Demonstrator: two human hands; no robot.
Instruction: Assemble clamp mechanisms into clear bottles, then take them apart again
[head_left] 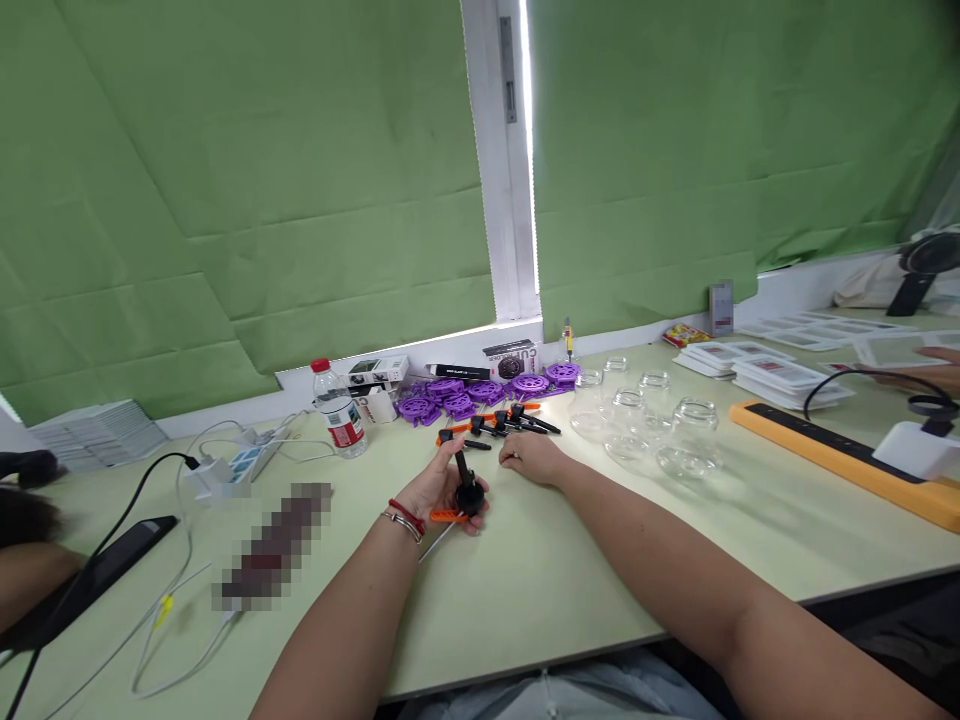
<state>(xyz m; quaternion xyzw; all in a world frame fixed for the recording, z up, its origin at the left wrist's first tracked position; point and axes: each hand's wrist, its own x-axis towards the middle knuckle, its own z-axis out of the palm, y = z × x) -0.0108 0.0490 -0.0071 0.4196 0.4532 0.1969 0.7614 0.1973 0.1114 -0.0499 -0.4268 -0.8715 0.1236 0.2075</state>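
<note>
Black-and-orange part (470, 498): we hold it in our L hand (429, 484), fingers curled about its disc, stem up, long axis tilted slightly L. Our R hand (535, 459): on table (570, 600), fingers bent; any grip, can't tell. To R: open glass jars (687, 445). Beyond hands: similar parts (517, 413), capped bottle (339, 412) L, then purple pcs (457, 405).

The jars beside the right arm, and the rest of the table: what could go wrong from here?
The jars stand in a cluster near the right arm, so a sideways swing might knock one over.
The black part in the left hand could slip if the grip loosens.
The bottle stands upright beyond the left hand; a careless reach might tip it.
</note>
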